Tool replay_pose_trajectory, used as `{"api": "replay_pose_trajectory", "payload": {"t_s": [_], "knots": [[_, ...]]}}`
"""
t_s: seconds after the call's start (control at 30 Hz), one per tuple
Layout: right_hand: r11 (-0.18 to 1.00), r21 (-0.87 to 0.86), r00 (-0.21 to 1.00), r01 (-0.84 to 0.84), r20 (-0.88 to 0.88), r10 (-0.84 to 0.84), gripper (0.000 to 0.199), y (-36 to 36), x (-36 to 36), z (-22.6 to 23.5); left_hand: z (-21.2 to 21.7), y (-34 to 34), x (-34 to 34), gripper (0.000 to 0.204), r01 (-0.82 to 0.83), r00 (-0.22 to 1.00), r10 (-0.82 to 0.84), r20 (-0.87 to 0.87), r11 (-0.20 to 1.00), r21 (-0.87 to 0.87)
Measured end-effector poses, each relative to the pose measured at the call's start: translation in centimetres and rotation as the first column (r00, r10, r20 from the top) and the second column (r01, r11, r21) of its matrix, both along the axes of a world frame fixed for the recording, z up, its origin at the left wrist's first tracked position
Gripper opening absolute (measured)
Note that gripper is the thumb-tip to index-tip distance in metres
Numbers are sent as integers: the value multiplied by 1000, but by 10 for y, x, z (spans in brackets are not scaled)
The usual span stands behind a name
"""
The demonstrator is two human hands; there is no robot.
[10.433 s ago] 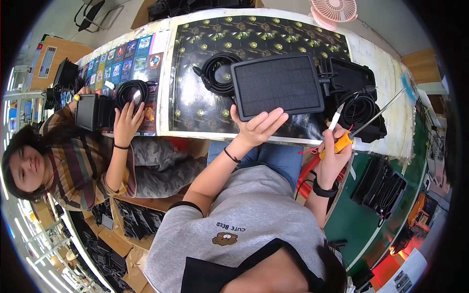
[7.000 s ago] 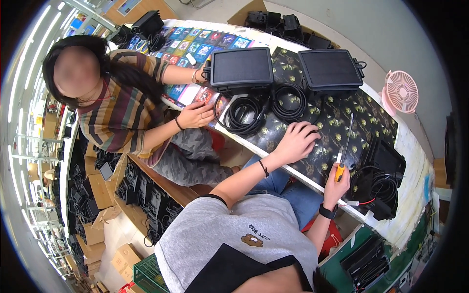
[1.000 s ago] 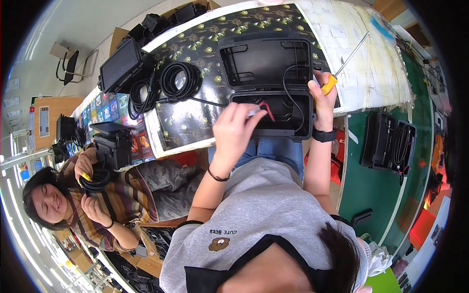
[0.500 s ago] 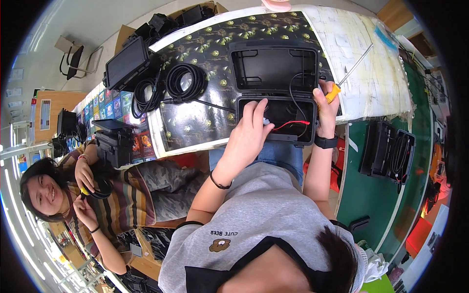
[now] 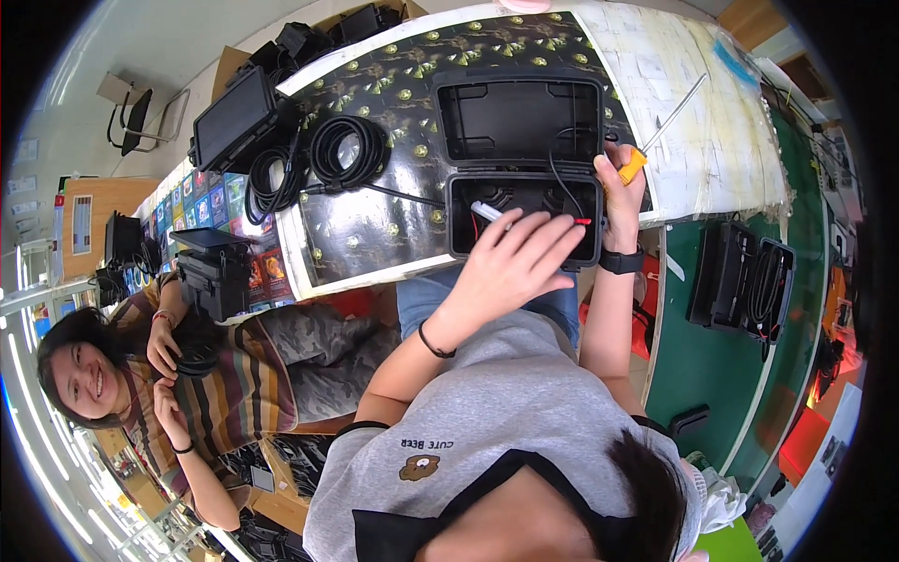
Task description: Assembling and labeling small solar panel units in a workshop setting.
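The black plastic box [image 5: 456, 225] lies at the near table edge with its lid [image 5: 518, 117] tipped back. Over its near wall my left hand [image 5: 513, 267] reaches in, fingers stretched and thumb apart; its fingertips partly cover the inside. Beside them in the box sits a small white piece [image 5: 489, 212] with a thin red wire. A red wire end [image 5: 582, 221] shows near the right wall. My right hand [image 5: 623, 201] is closed round the yellow handle of a screwdriver [image 5: 632, 167], shaft pointing up and right, and rests against the box's right side. A black cable [image 5: 559, 178] loops from the lid into the box.
Coiled black cables [image 5: 346, 155] and a black panel device [image 5: 239, 122] lie on the table's left. Another person [image 5: 225, 365] sits at left, holding a dark coil. An open black case with cable [image 5: 744, 286] lies on the green surface at right.
My left hand has moved right across the box and its fingers have spread away from the white piece. The right hand keeps the screwdriver. The other person's hands have shifted slightly.
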State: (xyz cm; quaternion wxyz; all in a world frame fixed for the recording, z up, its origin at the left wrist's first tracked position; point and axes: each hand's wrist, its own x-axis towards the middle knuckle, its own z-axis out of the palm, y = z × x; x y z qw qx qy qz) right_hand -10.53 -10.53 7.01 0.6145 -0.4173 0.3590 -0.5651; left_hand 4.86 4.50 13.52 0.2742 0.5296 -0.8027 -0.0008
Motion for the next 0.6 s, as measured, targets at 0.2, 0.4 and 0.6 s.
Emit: {"api": "replay_pose_trajectory", "payload": {"t_s": [0.2,0.4,0.6], "knots": [[995,-88,999,-41,-26,39,41,5,-1,14,-27,-1,-4,58,-46,976,79,202,985,-165],[944,-308,993,-120,-25,118,53,2,-7,26,-21,-1,9,57,43,999,-43,17,999,9],[929,-299,976,-218,-69,207,64,-12,-32,36,-2,-10,13,48,86,996,-86,-13,973,215]]}}
